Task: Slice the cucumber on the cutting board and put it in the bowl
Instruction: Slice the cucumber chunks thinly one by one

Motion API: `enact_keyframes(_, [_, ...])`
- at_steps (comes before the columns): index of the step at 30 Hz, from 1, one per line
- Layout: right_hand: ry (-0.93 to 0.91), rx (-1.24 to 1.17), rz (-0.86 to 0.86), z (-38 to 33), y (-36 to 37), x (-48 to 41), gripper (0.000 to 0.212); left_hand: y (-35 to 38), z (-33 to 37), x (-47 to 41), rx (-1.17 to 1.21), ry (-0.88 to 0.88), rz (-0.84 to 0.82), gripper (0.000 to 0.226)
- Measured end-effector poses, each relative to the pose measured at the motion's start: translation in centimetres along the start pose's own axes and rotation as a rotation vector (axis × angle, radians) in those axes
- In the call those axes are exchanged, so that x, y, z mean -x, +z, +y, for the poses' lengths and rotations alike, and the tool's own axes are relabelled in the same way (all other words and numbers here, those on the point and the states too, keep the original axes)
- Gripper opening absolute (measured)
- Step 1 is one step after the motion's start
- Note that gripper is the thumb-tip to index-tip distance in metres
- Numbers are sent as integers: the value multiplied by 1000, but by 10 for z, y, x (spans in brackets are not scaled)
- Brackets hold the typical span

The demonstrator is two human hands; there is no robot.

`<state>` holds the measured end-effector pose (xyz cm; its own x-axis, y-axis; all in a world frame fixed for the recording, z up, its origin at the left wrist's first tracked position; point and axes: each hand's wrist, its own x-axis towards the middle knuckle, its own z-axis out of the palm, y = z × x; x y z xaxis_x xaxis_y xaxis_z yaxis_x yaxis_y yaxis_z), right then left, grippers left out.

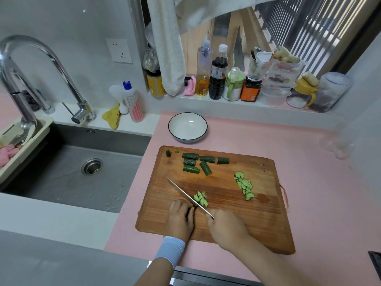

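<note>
Left hand [181, 217] at near part of cutting board [237, 215], fingers curled over dark cucumber piece [190, 211], holding it down; piece mostly hidden under knuckles. Right hand [224, 228] grasps knife [185, 195]; handle hidden inside fist, so grip probably full. Blade slants away to left, just beside left knuckles. Few cut slices [201, 198] lie right of blade. Longer row of slices [245, 186] at right side of board. Uncut chunks [200, 163] at far side. White bowl [186, 140] behind board, on pink counter [288, 151].
</note>
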<state>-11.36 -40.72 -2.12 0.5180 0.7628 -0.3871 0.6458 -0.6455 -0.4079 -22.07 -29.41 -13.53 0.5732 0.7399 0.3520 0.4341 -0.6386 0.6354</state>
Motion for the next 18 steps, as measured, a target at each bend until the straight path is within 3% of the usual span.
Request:
enact_keyframes(10, [-33,-8,33,5,-2,10,25,0,1,-1,15,-26,5,14])
enact_keyframes(18, [-44,17,15,11,-6,18,37,0,0,-1,19,-45,-2,15])
